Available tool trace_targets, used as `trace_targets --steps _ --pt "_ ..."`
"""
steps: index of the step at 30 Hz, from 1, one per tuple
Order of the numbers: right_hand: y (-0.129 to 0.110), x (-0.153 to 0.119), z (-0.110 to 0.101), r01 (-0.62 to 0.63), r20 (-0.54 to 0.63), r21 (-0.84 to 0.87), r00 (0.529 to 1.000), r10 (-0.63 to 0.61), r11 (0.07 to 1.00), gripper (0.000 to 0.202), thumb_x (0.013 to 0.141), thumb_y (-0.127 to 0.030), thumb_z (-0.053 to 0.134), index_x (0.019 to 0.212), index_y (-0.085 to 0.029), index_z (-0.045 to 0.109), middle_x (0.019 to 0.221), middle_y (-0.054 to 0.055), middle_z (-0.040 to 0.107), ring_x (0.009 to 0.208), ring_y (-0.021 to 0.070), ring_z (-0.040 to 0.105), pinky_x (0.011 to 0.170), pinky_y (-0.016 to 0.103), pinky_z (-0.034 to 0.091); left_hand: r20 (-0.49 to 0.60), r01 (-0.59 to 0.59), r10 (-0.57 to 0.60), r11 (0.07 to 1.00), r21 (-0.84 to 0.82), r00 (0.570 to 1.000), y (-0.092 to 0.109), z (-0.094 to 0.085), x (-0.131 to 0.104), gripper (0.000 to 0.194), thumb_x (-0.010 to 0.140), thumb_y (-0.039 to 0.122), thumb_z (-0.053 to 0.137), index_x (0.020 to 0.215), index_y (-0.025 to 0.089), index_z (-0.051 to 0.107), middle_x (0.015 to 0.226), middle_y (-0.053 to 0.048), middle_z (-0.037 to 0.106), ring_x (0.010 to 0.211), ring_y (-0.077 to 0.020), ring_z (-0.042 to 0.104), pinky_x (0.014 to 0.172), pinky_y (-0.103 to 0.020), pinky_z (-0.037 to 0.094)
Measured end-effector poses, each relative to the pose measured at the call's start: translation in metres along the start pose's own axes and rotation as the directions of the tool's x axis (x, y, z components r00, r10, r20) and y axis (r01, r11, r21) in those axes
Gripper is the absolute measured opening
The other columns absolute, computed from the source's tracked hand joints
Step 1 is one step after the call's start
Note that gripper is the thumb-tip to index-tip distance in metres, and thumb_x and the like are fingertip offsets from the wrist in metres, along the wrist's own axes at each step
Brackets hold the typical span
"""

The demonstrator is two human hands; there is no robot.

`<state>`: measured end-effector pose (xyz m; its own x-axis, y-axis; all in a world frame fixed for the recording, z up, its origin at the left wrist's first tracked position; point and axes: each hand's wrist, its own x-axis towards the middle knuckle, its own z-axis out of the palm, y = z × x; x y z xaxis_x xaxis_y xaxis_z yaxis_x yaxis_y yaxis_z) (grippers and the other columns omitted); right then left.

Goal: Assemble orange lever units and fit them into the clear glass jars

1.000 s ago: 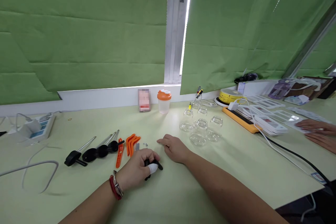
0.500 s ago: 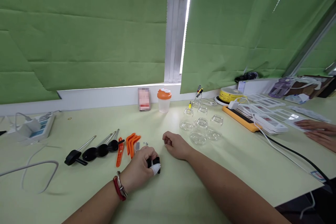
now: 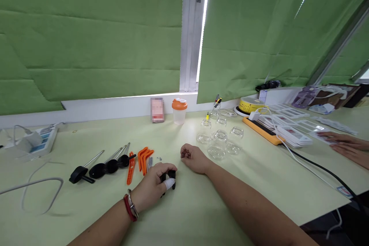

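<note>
My left hand (image 3: 154, 184) is closed on a black plastic part (image 3: 173, 182), with a white wrap on the thumb; the fingers hide most of the part's shape. Just right of it, my right hand (image 3: 194, 158) rests on the table with curled fingers. Whatever those fingers may hold is hidden. Close behind the left hand lie thin metal rods (image 3: 150, 163), tiny metal bits (image 3: 159, 158) and bent orange handles (image 3: 145, 157). A straight orange piece with holes (image 3: 130, 169) lies to their left. Further left are several black caps with metal shafts (image 3: 112, 166).
Several clear glass jars (image 3: 217, 150) stand right of my right hand. Behind are an orange-lidded shaker cup (image 3: 179, 113) and a box (image 3: 157, 110). A power strip (image 3: 43, 142) and cable sit left. An orange-edged power strip (image 3: 261, 130) and another person's hands (image 3: 343, 144) are at right.
The black part in my left hand has turned slightly, and more of it shows below the thumb. My right hand has shifted little. The whole view has moved slightly.
</note>
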<state>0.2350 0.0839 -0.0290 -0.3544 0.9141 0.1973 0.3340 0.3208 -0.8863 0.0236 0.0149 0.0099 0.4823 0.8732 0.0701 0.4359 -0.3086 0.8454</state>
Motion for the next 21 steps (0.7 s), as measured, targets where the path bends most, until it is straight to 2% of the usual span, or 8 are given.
trace_targets --steps 5,10,14,21 --pt "0.001 0.002 0.001 -0.02 -0.007 0.074 1.0 0.02 0.997 0.021 0.068 -0.011 0.054 0.087 -0.019 0.05 0.076 -0.002 0.057 0.06 0.0082 0.048 0.059 0.022 0.042 -0.003 -0.019 0.019 1.0 0.011 1.0 -0.002 0.0 0.0 0.029 0.081 0.024 0.054 0.109 0.02 0.059 0.108 -0.009 0.062 0.099 -0.0211 0.056 0.088 -0.035 0.044" --pt "0.001 0.004 0.002 -0.033 -0.03 0.164 0.999 0.038 0.986 0.024 0.068 -0.013 0.055 0.091 -0.018 0.051 0.076 -0.002 0.055 0.059 0.0078 0.047 0.06 0.022 0.042 -0.013 -0.017 0.018 0.999 0.04 1.0 -0.003 0.0 0.001 0.028 0.08 0.024 0.054 0.108 0.021 0.06 0.104 -0.008 0.063 0.097 -0.0213 0.057 0.09 -0.036 0.044" --pt "0.003 0.005 -0.003 -0.098 -0.089 0.047 0.991 0.101 0.994 0.025 0.072 -0.015 0.051 0.097 -0.019 0.049 0.073 -0.004 0.053 0.059 0.0078 0.048 0.059 0.021 0.041 -0.018 -0.03 0.031 0.997 0.068 0.999 -0.001 -0.001 0.001 0.028 0.081 0.024 0.053 0.108 0.022 0.06 0.104 -0.007 0.063 0.098 -0.021 0.057 0.091 -0.037 0.043" --pt "0.0 -0.002 -0.016 -0.175 -0.076 -0.155 0.983 0.165 0.972 0.014 0.069 -0.019 0.061 0.083 -0.018 0.059 0.064 -0.003 0.056 0.057 0.0102 0.048 0.054 0.023 0.037 -0.04 -0.03 0.033 0.996 0.085 0.999 0.001 -0.002 -0.001 0.03 0.079 0.024 0.054 0.108 0.024 0.061 0.1 -0.005 0.064 0.095 -0.0206 0.057 0.089 -0.036 0.044"
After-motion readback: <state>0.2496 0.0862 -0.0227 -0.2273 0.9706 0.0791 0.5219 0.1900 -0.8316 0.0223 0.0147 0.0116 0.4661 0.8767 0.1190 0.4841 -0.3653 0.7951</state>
